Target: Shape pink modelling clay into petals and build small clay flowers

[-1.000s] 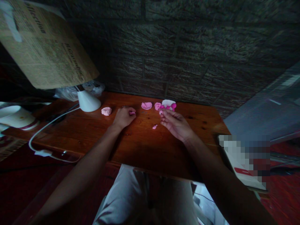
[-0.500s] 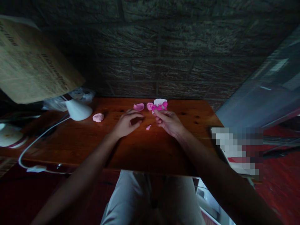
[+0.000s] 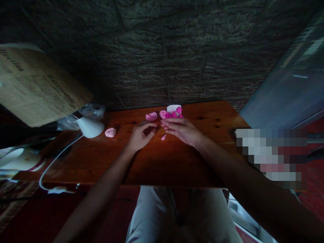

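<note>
My left hand (image 3: 140, 136) hovers over the wooden table (image 3: 101, 165), its thumb and fingers apart in a curve with nothing seen between them. My right hand (image 3: 183, 131) faces it, the thumb and fingertips pinched on a small pink clay-like piece (image 3: 162, 123). Just beyond the hands lie a pink dish-shaped piece (image 3: 151, 116), a round pink lump (image 3: 163, 114) and several bright magenta pieces (image 3: 179, 110) in front of a white object (image 3: 174, 108). A pink scrap (image 3: 163, 137) rests between my hands. Farther left sits a crumpled pale pink lump (image 3: 110, 132).
At the left stands a lamp with a white base (image 3: 91, 127) and a printed paper shade (image 3: 43, 86); its white cord (image 3: 50, 163) hangs over the front edge. A white cup-like container (image 3: 19, 158) is left of it. A stone wall (image 3: 187, 64) rises behind the table.
The camera view has shifted and tilted slightly. My right hand has drawn back from the magenta pieces toward my left hand, and its fingers are straighter.
</note>
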`<state>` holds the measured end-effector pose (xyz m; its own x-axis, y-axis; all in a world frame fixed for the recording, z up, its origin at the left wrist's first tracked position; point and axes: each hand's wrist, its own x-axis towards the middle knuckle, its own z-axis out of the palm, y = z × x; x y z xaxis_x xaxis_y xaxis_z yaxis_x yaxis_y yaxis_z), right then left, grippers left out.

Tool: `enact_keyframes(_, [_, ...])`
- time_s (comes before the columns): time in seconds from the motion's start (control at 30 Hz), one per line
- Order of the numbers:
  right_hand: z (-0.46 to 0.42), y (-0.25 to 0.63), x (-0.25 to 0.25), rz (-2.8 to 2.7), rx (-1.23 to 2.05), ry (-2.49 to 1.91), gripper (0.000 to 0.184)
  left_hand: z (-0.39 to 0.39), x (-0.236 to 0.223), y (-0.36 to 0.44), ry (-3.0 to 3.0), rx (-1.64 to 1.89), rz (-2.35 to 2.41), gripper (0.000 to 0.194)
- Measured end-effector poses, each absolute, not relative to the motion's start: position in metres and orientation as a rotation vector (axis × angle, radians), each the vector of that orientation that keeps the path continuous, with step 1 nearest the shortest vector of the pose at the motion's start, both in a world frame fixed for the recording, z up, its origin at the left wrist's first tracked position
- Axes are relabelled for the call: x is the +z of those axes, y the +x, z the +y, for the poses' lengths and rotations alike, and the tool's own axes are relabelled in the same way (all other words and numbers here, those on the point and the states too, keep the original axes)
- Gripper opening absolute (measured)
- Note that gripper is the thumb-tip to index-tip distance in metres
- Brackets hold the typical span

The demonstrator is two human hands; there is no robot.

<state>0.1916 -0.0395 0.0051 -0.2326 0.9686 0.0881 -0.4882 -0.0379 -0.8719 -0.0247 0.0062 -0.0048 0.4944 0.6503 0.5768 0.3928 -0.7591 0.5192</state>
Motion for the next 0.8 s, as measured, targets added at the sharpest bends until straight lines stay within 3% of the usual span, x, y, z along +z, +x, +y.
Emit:
enact_keyframes(0.2, [-0.039,0.191,0.0,-1.058,1.592,-0.646,0.032,-0.002,0.0,-0.018,2.33,1.259,0.874,0.016])
enact_keyframes(0.4, [-0.038,0.187,-0.004,-1.108,1.555,-0.643,0.03,-0.008,0.002,-0.012,2.319,1.281,0.732,0.026])
enact_keyframes(0.8, [-0.037,0.188,-0.002,-1.15,1.5,-0.755,0.032,-0.01,0.005,-0.009,2.226,1.314,0.739,0.013])
